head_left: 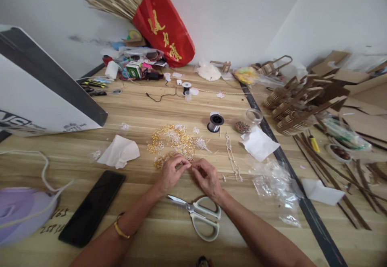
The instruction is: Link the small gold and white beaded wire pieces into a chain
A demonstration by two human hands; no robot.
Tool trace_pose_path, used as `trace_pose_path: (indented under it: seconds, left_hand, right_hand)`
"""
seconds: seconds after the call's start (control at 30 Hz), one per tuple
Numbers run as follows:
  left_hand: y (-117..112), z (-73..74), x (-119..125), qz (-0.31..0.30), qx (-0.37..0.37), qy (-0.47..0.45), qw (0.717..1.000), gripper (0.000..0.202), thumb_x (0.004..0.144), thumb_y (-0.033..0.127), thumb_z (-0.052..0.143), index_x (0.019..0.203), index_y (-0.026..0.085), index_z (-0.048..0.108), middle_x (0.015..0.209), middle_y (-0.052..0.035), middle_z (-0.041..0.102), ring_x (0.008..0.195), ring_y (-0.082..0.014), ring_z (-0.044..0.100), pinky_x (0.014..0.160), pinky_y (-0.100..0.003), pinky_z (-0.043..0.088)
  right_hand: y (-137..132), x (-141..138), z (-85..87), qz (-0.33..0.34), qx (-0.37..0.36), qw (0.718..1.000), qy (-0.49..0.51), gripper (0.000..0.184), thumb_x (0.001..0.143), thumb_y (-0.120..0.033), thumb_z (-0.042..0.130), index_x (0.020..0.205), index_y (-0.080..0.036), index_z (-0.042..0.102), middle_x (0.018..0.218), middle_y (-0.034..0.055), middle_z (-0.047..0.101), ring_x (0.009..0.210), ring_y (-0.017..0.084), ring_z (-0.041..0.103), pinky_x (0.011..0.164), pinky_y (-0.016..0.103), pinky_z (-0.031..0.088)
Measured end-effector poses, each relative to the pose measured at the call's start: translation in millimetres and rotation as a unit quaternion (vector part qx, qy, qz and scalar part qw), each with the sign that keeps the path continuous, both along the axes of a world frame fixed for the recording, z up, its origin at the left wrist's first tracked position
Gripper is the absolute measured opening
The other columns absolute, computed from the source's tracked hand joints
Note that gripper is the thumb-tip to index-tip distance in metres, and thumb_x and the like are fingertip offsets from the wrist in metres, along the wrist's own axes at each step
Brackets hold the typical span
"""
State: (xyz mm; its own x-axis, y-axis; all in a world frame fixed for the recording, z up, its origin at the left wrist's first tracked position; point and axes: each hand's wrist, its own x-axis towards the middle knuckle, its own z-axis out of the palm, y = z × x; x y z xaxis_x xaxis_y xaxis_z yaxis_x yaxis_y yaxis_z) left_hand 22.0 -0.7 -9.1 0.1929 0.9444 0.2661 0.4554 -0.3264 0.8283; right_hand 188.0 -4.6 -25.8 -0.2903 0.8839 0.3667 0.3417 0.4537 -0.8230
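Pale wood-grain table (130, 110): tiny gold and silvery jewellery findings (186, 148) glitter, heaped just beyond the left hand (173, 173) and right hand (208, 179), both pinched finger to thumb, contents too small to tell.

Tabletop (136, 110) bears "165"; box (45, 85), "YECHE"; red bag (166, 25), gold characters.

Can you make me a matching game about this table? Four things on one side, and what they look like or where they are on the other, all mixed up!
Things
1. scissors
2. phone
3. bag
4. pile of small pieces

Clues
A. red with gold writing, leaning near the wall
B. gold and silvery, just beyond the left hand
C. pale handles and metal blades
D. flat, with a black face

Right pairs: 1-C, 2-D, 3-A, 4-B
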Motion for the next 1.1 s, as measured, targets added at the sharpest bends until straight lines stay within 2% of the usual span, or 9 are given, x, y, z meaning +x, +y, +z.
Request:
trace_pose_path:
  seconds: [0.3, 0.37, 0.5, 0.63, 0.77, 0.93, 1.1]
  left_hand:
    - [1, 4.2, -2, 0.009, -0.002, -0.010, 1.000, 0.012, 0.081, 0.022, 0.058, 0.071, 0.016, 0.063, 0.074, -0.0041, 0.064, 0.076, -0.0171, 0.058, 0.074, -0.028, 0.043]
    - [3, 4.0, -5, 0.033, 0.004, -0.021, 0.999, 0.011, 0.080, 0.022, 0.058, 0.072, 0.017, 0.063, 0.075, -0.0037, 0.064, 0.077, -0.0169, 0.058, 0.075, -0.028, 0.044]
    - [11, 3.2, -17, 0.121, 0.018, -0.035, 0.992, 0.010, 0.080, 0.023, 0.059, 0.074, 0.017, 0.064, 0.079, -0.0037, 0.066, 0.079, -0.0173, 0.060, 0.077, -0.028, 0.044]
    - [18, 2.2, -31, 0.174, 0.028, -0.006, 0.984, 0.012, 0.080, 0.024, 0.057, 0.078, 0.016, 0.066, 0.083, -0.0047, 0.068, 0.082, -0.0182, 0.061, 0.079, -0.030, 0.045]
    - [24, -3.4, -42, 0.168, 0.057, 0.053, 0.983, 0.012, 0.079, 0.023, 0.057, 0.080, 0.017, 0.068, 0.082, -0.0053, 0.067, 0.082, -0.0192, 0.059, 0.080, -0.032, 0.045]
    - [28, -11.5, -51, 0.144, 0.058, 0.173, 0.973, 0.009, 0.077, 0.022, 0.061, 0.078, 0.019, 0.069, 0.078, -0.0040, 0.065, 0.081, -0.0195, 0.057, 0.081, -0.034, 0.043]
    - [27, -8.5, -59, 0.126, 0.036, 0.235, 0.963, 0.008, 0.076, 0.022, 0.064, 0.071, 0.018, 0.069, 0.077, -0.0037, 0.065, 0.080, -0.0188, 0.057, 0.082, -0.034, 0.042]
  right_hand:
    - [1, 1, 2.8, 0.011, 0.009, 1.000, 0.008, 0.012, 0.089, -0.022, 0.049, 0.081, -0.018, 0.057, 0.076, 0.0032, 0.057, 0.068, 0.014, 0.051, 0.061, 0.026, 0.041]
    - [1, 1, 3.1, 0.010, 0.012, 1.000, 0.007, 0.012, 0.089, -0.021, 0.048, 0.082, -0.019, 0.057, 0.077, 0.0035, 0.057, 0.070, 0.015, 0.051, 0.062, 0.026, 0.041]
    - [1, 1, 2.9, 0.007, 0.013, 1.000, 0.007, 0.012, 0.088, -0.021, 0.048, 0.081, -0.018, 0.057, 0.075, 0.0034, 0.057, 0.068, 0.014, 0.051, 0.060, 0.026, 0.041]
    - [1, 0, 1.8, 0.004, 0.011, 1.000, 0.008, 0.012, 0.088, -0.021, 0.048, 0.080, -0.018, 0.057, 0.073, 0.0030, 0.057, 0.065, 0.014, 0.050, 0.058, 0.025, 0.040]
    - [1, 0, -0.3, 0.001, 0.011, 1.000, 0.008, 0.012, 0.087, -0.021, 0.049, 0.080, -0.018, 0.057, 0.074, 0.0031, 0.057, 0.065, 0.013, 0.051, 0.057, 0.025, 0.040]
    - [1, 0, -0.6, 0.001, 0.007, 1.000, 0.006, 0.010, 0.086, -0.020, 0.049, 0.081, -0.018, 0.058, 0.074, 0.0030, 0.057, 0.065, 0.013, 0.050, 0.057, 0.025, 0.040]
    - [0, 0, 0.1, 0.000, 0.000, 1.000, 0.001, 0.010, 0.086, -0.019, 0.049, 0.080, -0.018, 0.057, 0.074, 0.0026, 0.056, 0.065, 0.013, 0.050, 0.057, 0.025, 0.040]
